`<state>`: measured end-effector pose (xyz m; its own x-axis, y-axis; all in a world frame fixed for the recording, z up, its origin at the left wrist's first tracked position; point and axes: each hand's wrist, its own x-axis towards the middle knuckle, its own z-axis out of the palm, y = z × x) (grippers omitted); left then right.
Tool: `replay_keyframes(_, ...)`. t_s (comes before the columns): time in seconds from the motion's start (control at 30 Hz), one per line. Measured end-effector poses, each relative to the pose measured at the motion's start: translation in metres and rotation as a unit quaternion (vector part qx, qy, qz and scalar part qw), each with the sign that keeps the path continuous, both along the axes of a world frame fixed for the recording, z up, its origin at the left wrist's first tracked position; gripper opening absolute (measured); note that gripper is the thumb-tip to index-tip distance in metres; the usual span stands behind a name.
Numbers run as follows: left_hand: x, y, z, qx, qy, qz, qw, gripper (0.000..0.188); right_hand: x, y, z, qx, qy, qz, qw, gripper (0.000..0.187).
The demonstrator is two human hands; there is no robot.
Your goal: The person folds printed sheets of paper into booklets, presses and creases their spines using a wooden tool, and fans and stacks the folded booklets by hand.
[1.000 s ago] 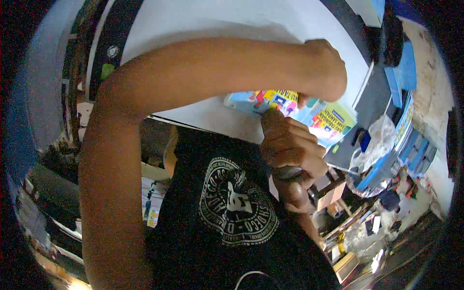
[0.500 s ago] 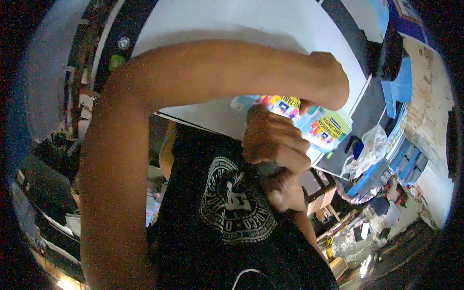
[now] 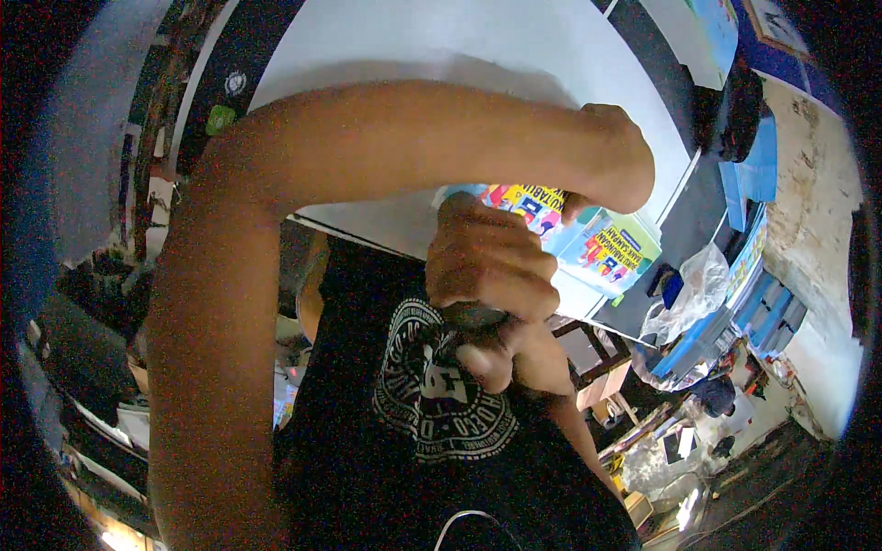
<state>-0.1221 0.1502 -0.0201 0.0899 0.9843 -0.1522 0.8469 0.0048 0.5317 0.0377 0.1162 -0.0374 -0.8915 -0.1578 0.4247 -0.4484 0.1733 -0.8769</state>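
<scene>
My left arm bends at the elbow and crosses above the white tabletop [image 3: 367,37]. At its end my left hand [image 3: 617,170] is bent down over colourful printed booklets [image 3: 606,253], its fingers mostly hidden and a fingertip near the covers. My right hand [image 3: 494,266] is closed in a fist just in front of my black shirt, beside the nearer booklet [image 3: 524,202]. Within the fist shows part of a dark, rounded thing [image 3: 473,315]; its kind cannot be made out. The booklets lie near the table's edge, partly covered by both hands.
Right of the booklets, a crumpled clear plastic bag [image 3: 694,294] lies by a small dark blue object [image 3: 673,286]. Blue stacked items [image 3: 772,312] stand farther right, against a stained wall [image 3: 813,174]. A wooden stool-like frame [image 3: 602,381] and clutter are below on the right.
My right fist has shifted left, closer over the shirt print, with the dark thing still in it. My left hand stays over the booklets. The whole view has shifted slightly.
</scene>
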Motion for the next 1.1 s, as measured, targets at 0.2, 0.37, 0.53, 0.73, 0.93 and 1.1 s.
replay_keyframes(0.2,0.006,0.013,-0.002,-0.011,0.040,0.001,0.999,0.041,0.039,0.000,0.014,-0.126,-0.007,-0.110,0.986,0.042)
replay_keyframes(0.37,-0.006,0.003,-0.001,0.006,0.039,-0.065,0.997,0.043,-0.036,-0.008,0.004,-0.006,-0.004,0.060,0.998,0.027)
replay_keyframes(0.53,-0.020,-0.013,0.006,0.017,-0.045,-0.019,0.999,0.050,-0.011,-0.006,0.016,-0.059,0.017,-0.059,0.996,0.039)
replay_keyframes(0.73,-0.014,-0.004,0.004,-0.008,-0.032,-0.024,0.999,0.051,-0.006,0.005,0.022,0.055,-0.051,-0.055,0.996,0.039)
replay_keyframes(0.93,-0.013,-0.005,0.005,-0.030,-0.048,0.012,0.998,0.057,0.035,-0.001,0.033,-0.035,-0.114,-0.318,0.941,0.051)
replay_keyframes(1.1,-0.006,-0.005,0.010,-0.059,-0.009,-0.023,0.998,0.056,0.079,0.037,0.007,-0.136,0.033,-0.271,0.952,0.051)
